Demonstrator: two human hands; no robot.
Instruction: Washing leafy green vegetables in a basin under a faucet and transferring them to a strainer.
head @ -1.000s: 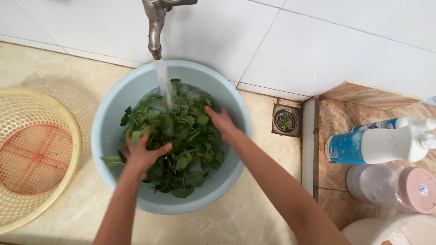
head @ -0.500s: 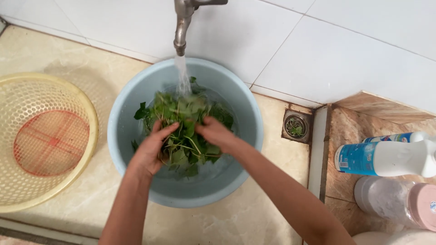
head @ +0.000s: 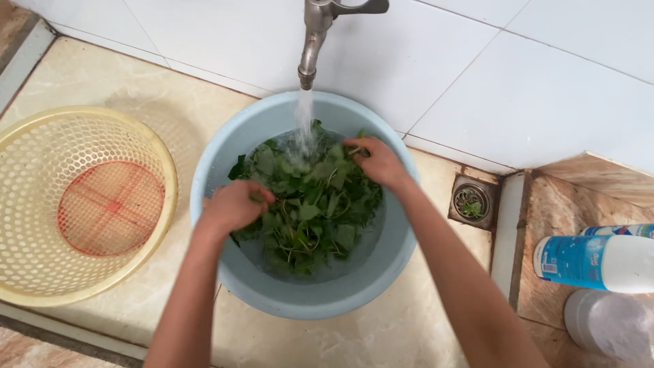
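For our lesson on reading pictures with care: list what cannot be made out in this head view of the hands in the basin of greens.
- Left hand fingertips: buried in the leafy greens.
- Basin bottom: covered by greens and water.
- White bottle: cut off by the right edge.
- Tap top: cut off by the upper edge.
- Floor drain contents: too small to tell.

A beige tiled floor (head: 381, 341) is seen below a white tiled wall. On it are set a light blue basin (head: 306, 296) and, just beside it, a yellow mesh basket (head: 85, 204). A metal drain (head: 471, 201) is let into the floor near the basin. A white bottle (head: 599, 262) lies on a raised brown ledge.
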